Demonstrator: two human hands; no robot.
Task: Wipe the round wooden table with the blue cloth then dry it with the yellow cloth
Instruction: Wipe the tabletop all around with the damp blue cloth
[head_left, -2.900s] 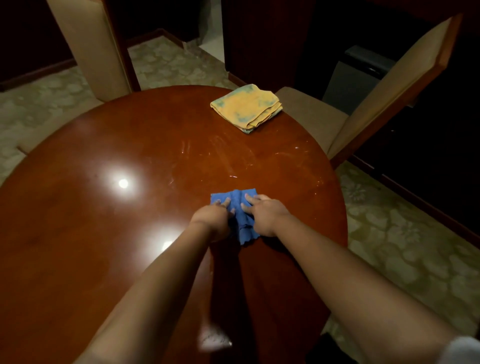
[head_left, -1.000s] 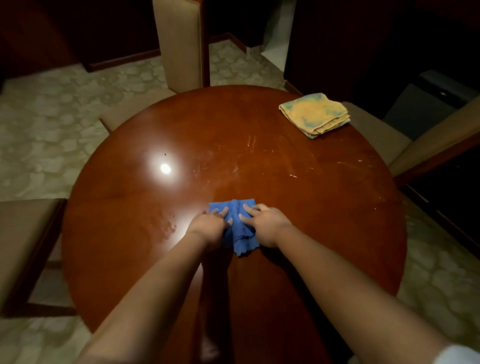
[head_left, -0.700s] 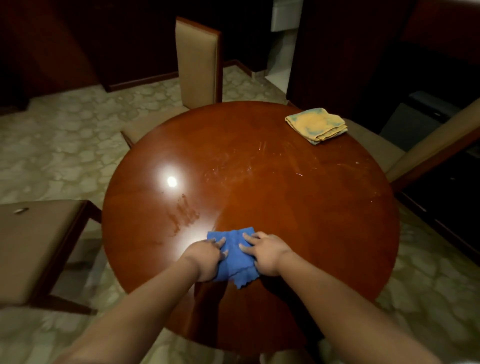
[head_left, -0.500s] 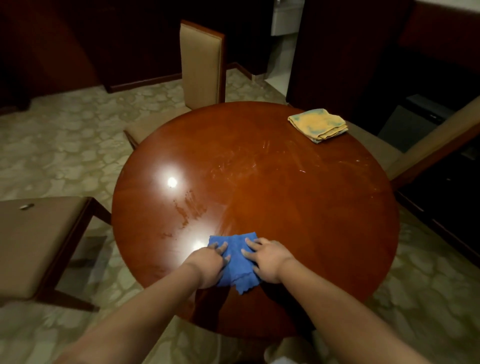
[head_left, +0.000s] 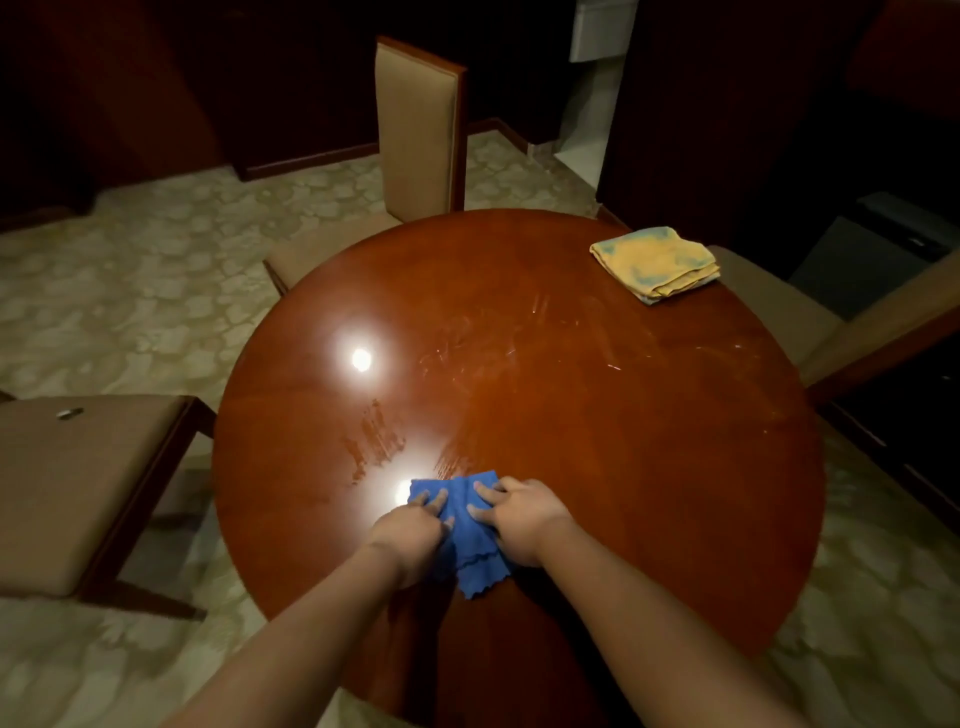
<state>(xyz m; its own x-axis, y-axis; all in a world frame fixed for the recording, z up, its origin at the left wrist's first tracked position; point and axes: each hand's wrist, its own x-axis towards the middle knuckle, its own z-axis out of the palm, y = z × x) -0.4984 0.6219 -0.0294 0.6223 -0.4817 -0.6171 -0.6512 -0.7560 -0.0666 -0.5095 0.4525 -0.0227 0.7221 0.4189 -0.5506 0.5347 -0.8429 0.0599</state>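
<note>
Change: the blue cloth (head_left: 470, 540) has been drawn back toward the near edge of the desk (head_left: 597, 415) over the last few seconds, both hands staying on it throughout.
Damp patch: a streaky wet mark (head_left: 374, 441) is now seen just left of and beyond the cloth, where none was visible about three seconds ago; fainter smears are seen nearer the middle.
Meaning: the wet wipe is judged to be under way, with the left part and the far rim apparently not yet covered; drying has not been started.
Left hand (head_left: 410, 530): laid on the left half of the blue cloth, fingers fairly straight and pressing down, nothing clamped in the grip.
Blue cloth: bunched between the two hands, near the front of the desk; its long axis is run from the person outward, a scalloped corner pointed back at the person.
Right hand (head_left: 519, 519): pressed flat on the right half, fingers spread and angled toward the left hand.
Yellow cloth (head_left: 654, 262): left folded at the far right rim, well apart from the hands, its long axis slanted across the rim.
</note>
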